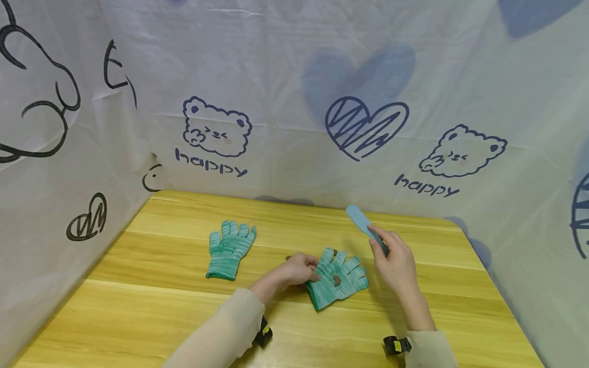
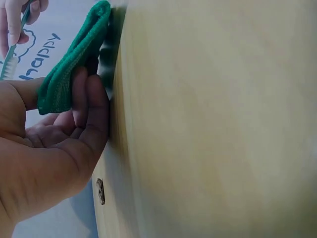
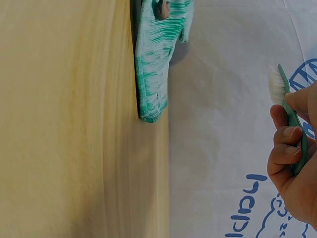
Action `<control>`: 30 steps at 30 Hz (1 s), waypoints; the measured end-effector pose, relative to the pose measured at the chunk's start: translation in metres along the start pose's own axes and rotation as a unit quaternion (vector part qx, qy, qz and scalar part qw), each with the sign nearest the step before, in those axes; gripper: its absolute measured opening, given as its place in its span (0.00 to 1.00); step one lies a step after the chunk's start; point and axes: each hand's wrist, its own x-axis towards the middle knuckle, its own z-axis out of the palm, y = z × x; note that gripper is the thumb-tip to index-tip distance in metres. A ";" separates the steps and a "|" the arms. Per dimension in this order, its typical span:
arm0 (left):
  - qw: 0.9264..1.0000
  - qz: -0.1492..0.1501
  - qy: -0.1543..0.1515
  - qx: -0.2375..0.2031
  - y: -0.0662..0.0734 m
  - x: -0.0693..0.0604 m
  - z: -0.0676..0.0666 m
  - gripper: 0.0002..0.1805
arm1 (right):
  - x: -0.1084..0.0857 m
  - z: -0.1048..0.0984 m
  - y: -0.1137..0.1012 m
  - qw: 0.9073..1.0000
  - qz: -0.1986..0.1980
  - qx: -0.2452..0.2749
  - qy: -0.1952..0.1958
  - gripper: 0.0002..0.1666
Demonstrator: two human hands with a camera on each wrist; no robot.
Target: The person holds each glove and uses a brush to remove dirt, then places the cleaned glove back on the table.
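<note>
A green-and-white knit glove (image 1: 327,286) lies on the table with brown bits on its palm and by a fingertip. My left hand (image 1: 298,269) pinches the glove's cuff edge; in the left wrist view the thumb is on one side of the green cuff (image 2: 62,91) and the curled fingers (image 2: 89,99) are on the other. My right hand (image 1: 398,263) holds a blue-green brush (image 1: 360,219) above and to the right of the glove, not touching it. White bristles (image 3: 277,87) show in the right wrist view, with the fingers curled round the handle.
A second green glove (image 1: 230,250) lies flat at the left on the wooden table (image 1: 152,306). A small brown piece (image 2: 100,191) is on the table beyond my left hand. A white cloth with drawings (image 1: 285,102) hangs behind the table and at its sides.
</note>
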 end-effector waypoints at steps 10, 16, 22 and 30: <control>0.998 0.012 -0.031 -0.045 -0.007 -0.002 -0.003 0.29 | -0.002 0.002 -0.001 1.000 -0.006 0.002 0.000 0.20; 0.996 0.011 -0.038 -0.084 -0.011 -0.003 -0.006 0.34 | -0.003 0.003 -0.002 1.000 -0.003 -0.001 -0.003 0.19; 0.985 0.007 -0.048 -0.164 -0.014 -0.005 -0.010 0.38 | -0.003 0.004 -0.002 1.000 -0.002 0.002 -0.007 0.19; 0.972 0.032 -0.018 -0.230 -0.016 -0.009 -0.021 0.41 | -0.003 0.007 -0.002 1.000 0.000 0.011 -0.016 0.20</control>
